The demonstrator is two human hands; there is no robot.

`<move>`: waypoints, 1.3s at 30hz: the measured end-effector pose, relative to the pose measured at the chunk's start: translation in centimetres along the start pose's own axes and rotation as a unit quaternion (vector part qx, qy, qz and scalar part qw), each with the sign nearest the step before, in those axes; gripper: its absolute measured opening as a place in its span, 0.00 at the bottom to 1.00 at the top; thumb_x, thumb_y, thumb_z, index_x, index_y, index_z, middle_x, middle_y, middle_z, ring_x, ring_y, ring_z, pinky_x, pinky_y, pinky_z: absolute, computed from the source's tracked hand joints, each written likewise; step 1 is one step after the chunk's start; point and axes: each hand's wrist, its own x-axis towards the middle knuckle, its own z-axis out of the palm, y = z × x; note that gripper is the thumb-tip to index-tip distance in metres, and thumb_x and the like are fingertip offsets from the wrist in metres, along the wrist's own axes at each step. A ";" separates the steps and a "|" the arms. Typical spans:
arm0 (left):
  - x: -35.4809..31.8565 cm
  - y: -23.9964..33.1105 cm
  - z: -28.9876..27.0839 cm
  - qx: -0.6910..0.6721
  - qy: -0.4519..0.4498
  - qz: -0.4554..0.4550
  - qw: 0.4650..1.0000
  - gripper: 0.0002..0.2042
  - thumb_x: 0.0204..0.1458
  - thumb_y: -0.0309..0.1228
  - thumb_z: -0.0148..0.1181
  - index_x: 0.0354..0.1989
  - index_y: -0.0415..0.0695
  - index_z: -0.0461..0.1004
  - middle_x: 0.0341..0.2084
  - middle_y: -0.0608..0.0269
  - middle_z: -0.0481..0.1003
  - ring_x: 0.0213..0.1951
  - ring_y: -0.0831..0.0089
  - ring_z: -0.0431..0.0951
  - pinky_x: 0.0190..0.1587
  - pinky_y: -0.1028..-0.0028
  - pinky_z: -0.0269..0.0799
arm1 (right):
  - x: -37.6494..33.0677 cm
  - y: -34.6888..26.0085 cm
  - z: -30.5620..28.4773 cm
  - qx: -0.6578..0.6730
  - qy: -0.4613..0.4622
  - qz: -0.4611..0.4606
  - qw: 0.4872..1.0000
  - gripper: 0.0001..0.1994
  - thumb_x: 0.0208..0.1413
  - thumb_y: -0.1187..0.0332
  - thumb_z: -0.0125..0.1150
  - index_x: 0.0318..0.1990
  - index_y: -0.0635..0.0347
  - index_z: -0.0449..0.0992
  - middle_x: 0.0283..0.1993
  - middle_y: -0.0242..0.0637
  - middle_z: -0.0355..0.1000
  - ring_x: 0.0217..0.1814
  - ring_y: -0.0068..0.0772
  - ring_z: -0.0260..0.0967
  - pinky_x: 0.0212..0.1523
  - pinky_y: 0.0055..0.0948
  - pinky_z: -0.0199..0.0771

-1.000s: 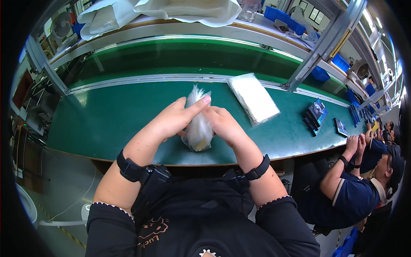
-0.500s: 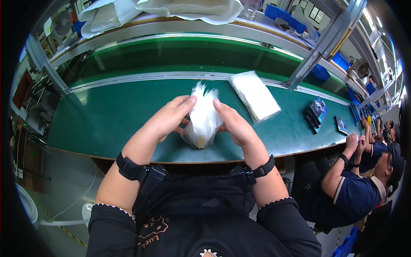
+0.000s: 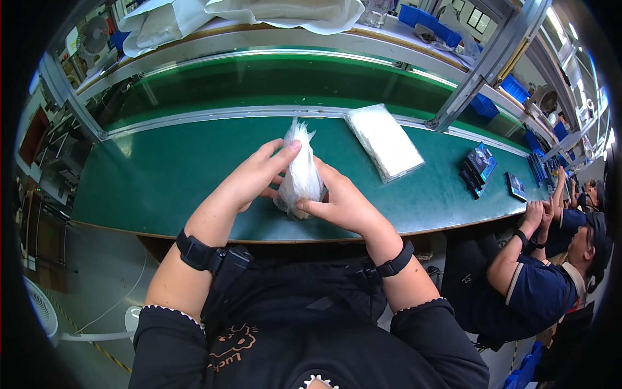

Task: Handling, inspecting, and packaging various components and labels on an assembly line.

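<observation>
Between my two hands, a bundle of thin clear plastic bags (image 3: 302, 178) stands on the green table (image 3: 168, 188) close to its front edge, its crinkled ends pointing away from me. My left hand (image 3: 262, 170) is closed round its left side, thumb near the top and fingers partly hidden behind the plastic. Lower on the right side, my right hand (image 3: 340, 200) grips the bundle with the thumb in front and the fingers behind. A flat white pack in clear wrap (image 3: 385, 142) lies farther back, to the right of my hands.
Small dark-blue boxes (image 3: 478, 167) are piled toward the right, with a single box (image 3: 516, 187) beside them. A metal frame post (image 3: 483, 74) rises at the back right, and a shelf (image 3: 259, 42) spans the back. Co-workers sit along the right side (image 3: 544, 279).
My right hand has moved down along the bundle, its thumb now low in front. The bundle looks narrower, squeezed between my hands. My left hand has barely moved.
</observation>
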 end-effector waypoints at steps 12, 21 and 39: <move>0.0 -2.9 -1.3 0.160 -0.032 0.135 0.977 0.45 0.41 0.41 0.67 0.65 0.38 0.46 0.51 0.41 0.64 0.50 0.57 0.70 0.50 0.68 0.67 | 0.4 0.2 -0.3 0.034 0.002 0.021 0.999 0.31 0.46 0.70 0.63 0.59 0.64 0.61 0.46 0.47 0.71 0.45 0.38 0.69 0.47 0.32 0.69; -0.2 -4.6 -1.4 0.061 0.001 0.179 0.982 0.33 0.46 0.27 0.57 0.62 0.35 0.53 0.51 0.49 0.66 0.52 0.65 0.68 0.55 0.70 0.62 | -0.2 0.4 0.2 0.093 0.046 0.026 0.994 0.23 0.50 0.71 0.59 0.55 0.65 0.65 0.40 0.38 0.72 0.40 0.23 0.67 0.43 0.25 0.68; -0.2 -7.2 -1.0 -0.098 0.169 0.109 0.975 0.20 0.50 0.24 0.54 0.51 0.31 0.62 0.44 0.52 0.71 0.45 0.67 0.72 0.48 0.71 0.67 | 0.0 4.5 0.5 0.259 0.315 0.195 0.892 0.20 0.45 0.67 0.66 0.40 0.76 0.71 0.37 0.45 0.73 0.36 0.28 0.71 0.38 0.25 0.71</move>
